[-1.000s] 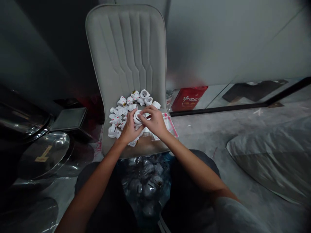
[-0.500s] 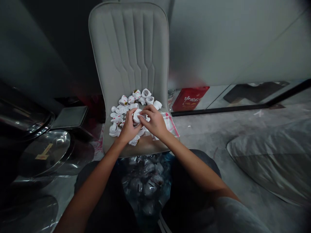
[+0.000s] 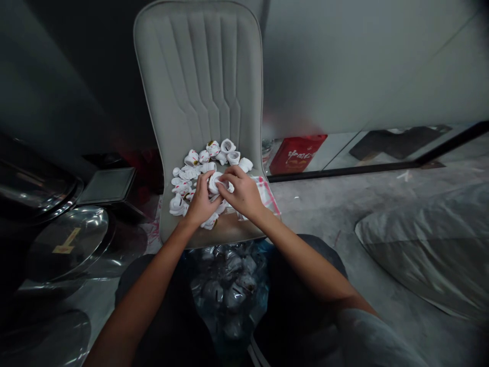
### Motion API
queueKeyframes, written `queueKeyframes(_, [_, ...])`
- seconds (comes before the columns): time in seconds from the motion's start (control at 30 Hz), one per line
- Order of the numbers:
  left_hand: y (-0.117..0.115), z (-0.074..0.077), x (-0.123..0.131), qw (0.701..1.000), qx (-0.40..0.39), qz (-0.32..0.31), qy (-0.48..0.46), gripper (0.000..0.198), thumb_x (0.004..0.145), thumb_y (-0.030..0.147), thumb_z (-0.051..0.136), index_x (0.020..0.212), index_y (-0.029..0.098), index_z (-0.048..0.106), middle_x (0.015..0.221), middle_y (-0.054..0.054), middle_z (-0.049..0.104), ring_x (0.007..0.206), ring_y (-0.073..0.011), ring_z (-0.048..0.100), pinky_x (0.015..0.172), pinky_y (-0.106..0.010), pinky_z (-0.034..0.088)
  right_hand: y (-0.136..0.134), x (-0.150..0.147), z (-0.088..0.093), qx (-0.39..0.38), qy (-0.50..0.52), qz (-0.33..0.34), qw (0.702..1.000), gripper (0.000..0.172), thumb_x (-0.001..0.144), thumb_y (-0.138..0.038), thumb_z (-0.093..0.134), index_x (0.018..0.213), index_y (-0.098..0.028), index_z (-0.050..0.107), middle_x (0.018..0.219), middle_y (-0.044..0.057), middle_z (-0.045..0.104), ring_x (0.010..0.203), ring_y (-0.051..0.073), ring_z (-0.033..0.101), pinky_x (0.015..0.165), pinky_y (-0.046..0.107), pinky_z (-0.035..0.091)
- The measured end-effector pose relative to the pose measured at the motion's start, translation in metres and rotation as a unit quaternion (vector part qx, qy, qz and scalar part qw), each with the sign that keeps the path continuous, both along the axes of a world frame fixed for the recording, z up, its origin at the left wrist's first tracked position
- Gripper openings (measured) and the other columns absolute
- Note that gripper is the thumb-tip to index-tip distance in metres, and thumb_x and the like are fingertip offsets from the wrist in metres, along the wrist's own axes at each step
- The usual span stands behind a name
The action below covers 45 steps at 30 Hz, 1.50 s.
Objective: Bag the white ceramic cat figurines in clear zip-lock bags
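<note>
A small white piece (image 3: 214, 182) is held between my two hands above the seat of the grey chair (image 3: 198, 66). My left hand (image 3: 202, 201) wraps round its left side. On its right side, the fingers of my right hand (image 3: 242, 191) pinch its rim. Around my hands on the seat lie several white figurine pieces with red and gold marks (image 3: 191, 157). Some, like the hollow cup-like one (image 3: 228, 146) at the back, show dark openings.
A clear plastic bag (image 3: 233, 290) with several white pieces hangs between my knees. At left stand a shiny round metal bin (image 3: 72, 239) and a dark box (image 3: 107, 186). A red bag (image 3: 298, 154) is behind at right, and a grey cover (image 3: 428, 244) lies on the floor.
The view has shifted slightly, so the chair sits a little further left. Both hands keep their hold on the white piece, with only a small change in the fingers.
</note>
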<state>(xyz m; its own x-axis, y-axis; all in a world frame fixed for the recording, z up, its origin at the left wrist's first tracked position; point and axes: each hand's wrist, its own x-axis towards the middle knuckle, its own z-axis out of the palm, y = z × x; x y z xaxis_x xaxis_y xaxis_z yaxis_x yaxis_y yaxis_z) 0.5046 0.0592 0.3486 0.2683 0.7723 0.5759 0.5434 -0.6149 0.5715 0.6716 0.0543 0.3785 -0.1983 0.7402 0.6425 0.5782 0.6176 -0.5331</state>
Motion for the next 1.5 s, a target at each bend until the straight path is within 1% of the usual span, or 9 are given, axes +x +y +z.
queueKeyframes(0.17, [0.000, -0.001, 0.000, 1.000, -0.003, 0.005, -0.003, 0.069, 0.082, 0.009, 0.066, 0.142, 0.025, 0.035, 0.138, -0.012, 0.049, 0.135, -0.0258, 0.049, 0.113, -0.044, 0.044, 0.001, -0.001, -0.001, -0.002, 0.001, 0.002, 1.000, 0.019, 0.095, -0.028, 0.056, 0.097, -0.015, 0.070, 0.103, 0.011, 0.062, 0.092, 0.023, 0.063, 0.081, 0.035, 0.052])
queueKeyframes(0.37, [-0.001, -0.001, -0.001, 1.000, -0.002, 0.003, -0.005, 0.067, 0.084, 0.011, 0.065, 0.142, 0.025, 0.035, 0.139, -0.012, 0.049, 0.136, -0.0256, 0.048, 0.116, -0.045, 0.042, 0.000, 0.001, 0.003, -0.004, -0.015, 0.024, 1.000, 0.018, 0.096, -0.029, 0.056, 0.095, -0.017, 0.068, 0.106, 0.011, 0.061, 0.096, 0.023, 0.063, 0.084, 0.036, 0.051])
queueKeyframes(0.57, [-0.005, 0.003, -0.002, 1.000, 0.021, -0.001, 0.013, 0.067, 0.084, 0.012, 0.065, 0.143, 0.025, 0.037, 0.136, -0.011, 0.051, 0.133, -0.0255, 0.051, 0.113, -0.044, 0.044, 0.003, 0.006, 0.004, -0.031, 0.012, 0.072, 0.997, 0.014, 0.095, -0.031, 0.058, 0.098, -0.019, 0.063, 0.108, 0.009, 0.058, 0.097, 0.021, 0.061, 0.084, 0.034, 0.051])
queueKeyframes(0.67, [-0.006, 0.005, -0.004, 0.999, 0.026, 0.005, 0.035, 0.065, 0.084, 0.012, 0.064, 0.143, 0.026, 0.041, 0.134, -0.010, 0.052, 0.130, -0.0250, 0.052, 0.111, -0.043, 0.046, 0.004, 0.009, 0.004, -0.034, -0.022, 0.083, 0.996, 0.012, 0.095, -0.028, 0.059, 0.099, -0.018, 0.063, 0.110, 0.010, 0.058, 0.097, 0.021, 0.061, 0.084, 0.034, 0.050])
queueKeyframes(0.93, [-0.007, 0.011, -0.006, 0.998, -0.015, 0.001, 0.068, 0.063, 0.085, 0.011, 0.061, 0.144, 0.027, 0.043, 0.134, -0.010, 0.053, 0.130, -0.0244, 0.053, 0.112, -0.044, 0.046, 0.001, 0.006, 0.005, 0.007, -0.139, 0.056, 0.989, 0.018, 0.099, -0.022, 0.050, 0.099, -0.014, 0.065, 0.109, 0.014, 0.060, 0.097, 0.024, 0.058, 0.078, 0.033, 0.047])
queueKeyframes(1.1, [-0.006, 0.011, -0.004, 0.999, -0.015, -0.006, 0.049, 0.062, 0.087, 0.012, 0.061, 0.144, 0.027, 0.043, 0.133, -0.010, 0.054, 0.130, -0.0238, 0.053, 0.112, -0.044, 0.045, 0.000, 0.006, 0.005, -0.006, -0.119, 0.038, 0.992, 0.016, 0.098, -0.022, 0.052, 0.100, -0.015, 0.066, 0.107, 0.013, 0.060, 0.096, 0.024, 0.058, 0.079, 0.034, 0.048])
queueKeyframes(1.23, [-0.005, 0.009, -0.005, 0.999, -0.004, 0.021, 0.044, 0.062, 0.087, 0.019, 0.067, 0.145, 0.025, 0.043, 0.135, -0.012, 0.056, 0.130, -0.0253, 0.055, 0.111, -0.044, 0.047, 0.004, 0.003, 0.000, -0.019, -0.097, 0.032, 0.995, 0.017, 0.099, -0.023, 0.052, 0.098, -0.014, 0.066, 0.106, 0.014, 0.060, 0.096, 0.025, 0.058, 0.084, 0.039, 0.050])
queueKeyframes(1.37, [-0.005, 0.011, -0.007, 0.997, 0.012, 0.051, 0.054, 0.064, 0.085, 0.027, 0.073, 0.142, 0.022, 0.045, 0.135, -0.014, 0.059, 0.128, -0.0284, 0.057, 0.110, -0.047, 0.047, 0.010, -0.003, -0.010, -0.016, -0.085, 0.015, 0.996, 0.019, 0.100, -0.018, 0.046, 0.101, -0.013, 0.064, 0.110, 0.017, 0.058, 0.101, 0.027, 0.056, 0.092, 0.043, 0.049])
queueKeyframes(1.5, [-0.007, 0.016, -0.009, 0.994, 0.033, 0.044, 0.094, 0.057, 0.087, 0.029, 0.072, 0.139, 0.022, 0.051, 0.132, -0.012, 0.061, 0.126, -0.0282, 0.059, 0.109, -0.046, 0.048, 0.014, -0.004, -0.018, -0.008, -0.080, 0.053, 0.995, 0.020, 0.100, -0.015, 0.039, 0.107, -0.013, 0.058, 0.114, 0.018, 0.054, 0.105, 0.026, 0.053, 0.096, 0.044, 0.048])
